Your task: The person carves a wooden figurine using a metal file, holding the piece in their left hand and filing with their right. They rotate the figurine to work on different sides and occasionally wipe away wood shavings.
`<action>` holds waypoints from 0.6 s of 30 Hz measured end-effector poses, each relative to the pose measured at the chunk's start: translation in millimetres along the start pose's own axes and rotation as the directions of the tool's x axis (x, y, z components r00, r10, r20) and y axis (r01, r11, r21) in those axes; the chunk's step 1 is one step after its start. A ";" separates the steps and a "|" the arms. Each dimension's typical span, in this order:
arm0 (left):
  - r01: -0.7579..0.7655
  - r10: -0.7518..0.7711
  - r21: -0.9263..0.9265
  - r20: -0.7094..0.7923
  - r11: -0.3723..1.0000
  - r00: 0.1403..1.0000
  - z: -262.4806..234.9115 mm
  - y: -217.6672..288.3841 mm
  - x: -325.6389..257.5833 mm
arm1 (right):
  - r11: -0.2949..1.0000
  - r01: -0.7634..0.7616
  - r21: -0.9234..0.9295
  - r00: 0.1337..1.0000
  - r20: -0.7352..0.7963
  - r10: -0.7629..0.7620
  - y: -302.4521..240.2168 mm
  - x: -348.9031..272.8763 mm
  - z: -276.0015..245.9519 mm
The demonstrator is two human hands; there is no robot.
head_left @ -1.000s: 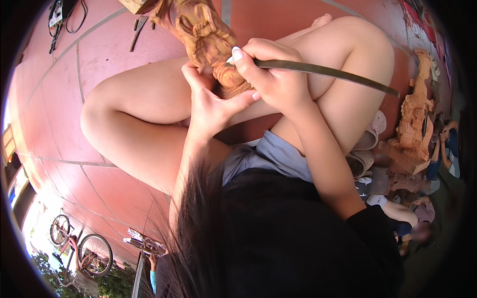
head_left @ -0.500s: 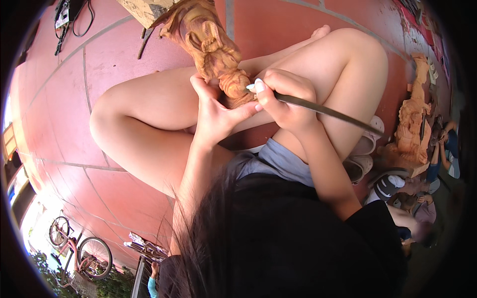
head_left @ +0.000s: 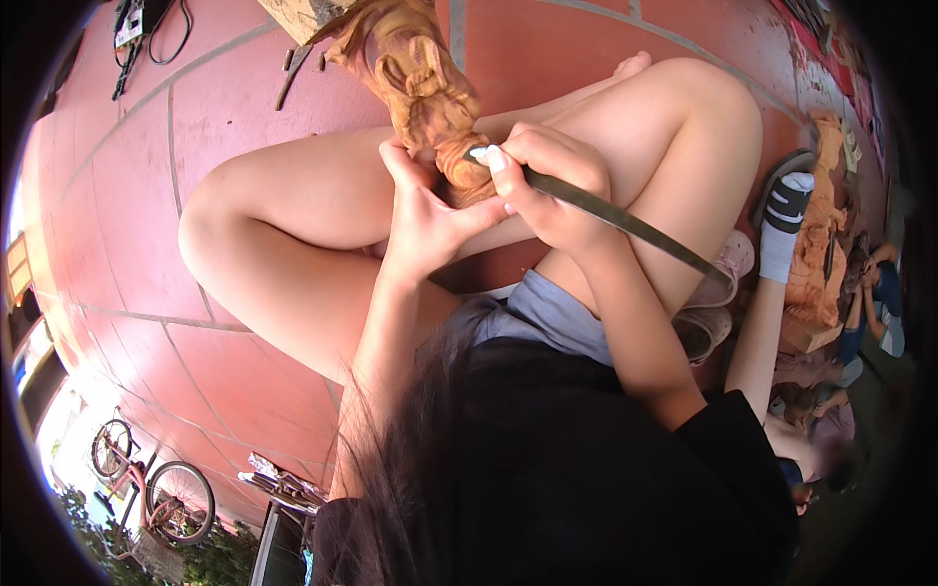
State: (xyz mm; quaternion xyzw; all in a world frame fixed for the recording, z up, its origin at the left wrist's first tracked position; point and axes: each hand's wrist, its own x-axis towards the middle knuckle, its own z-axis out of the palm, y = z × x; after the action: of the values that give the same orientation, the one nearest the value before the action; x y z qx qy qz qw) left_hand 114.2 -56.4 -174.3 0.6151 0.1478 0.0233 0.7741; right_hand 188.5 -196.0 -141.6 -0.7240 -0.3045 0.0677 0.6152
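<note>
A carved wooden figure, orange-brown with deep folds, lies slanted over my crossed legs with its narrow rounded end toward me. My left hand is closed around that end, thumb on the near side and fingers beyond it. In my right hand I grip a long, thin, dark, file-like metal tool. The tool's tip meets the carving's rounded end, just above my left thumb. Its long tail slants down to the right. My fingers partly hide the contact spot.
A pale wooden block touches the figure's far end. Right of my knee are clogs, another person's sandaled foot and a larger wood carving. Other people sit beyond. A power strip lies far left; a bicycle stands lower left.
My right hand and the tool have shifted slightly left and up along the carving's rounded end. The figure has tilted a little. Another person's sandaled foot has stepped in at the right.
</note>
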 end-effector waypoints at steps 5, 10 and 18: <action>0.009 -0.009 0.001 0.030 1.000 1.000 -2.0 -1.7 2.5 | 0.990 0.081 -0.119 0.997 -0.010 -0.083 1.6 -3.1 -0.4; 0.011 -0.011 -0.024 0.013 1.000 1.000 -3.0 -1.5 -0.5 | 0.985 0.079 -0.154 0.997 0.020 -0.077 -4.5 -7.6 -4.7; 0.015 -0.014 -0.061 0.024 0.998 1.000 -2.0 -3.6 2.6 | 0.986 -0.152 0.074 0.981 -0.110 0.159 -6.4 -3.4 -11.4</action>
State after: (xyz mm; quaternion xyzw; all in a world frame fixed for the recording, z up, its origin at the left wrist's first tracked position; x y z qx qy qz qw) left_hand 115.7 -54.8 -178.7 0.5903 0.1425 0.0149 0.7943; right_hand 188.9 -207.0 -133.8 -0.7280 -0.2084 0.0833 0.6479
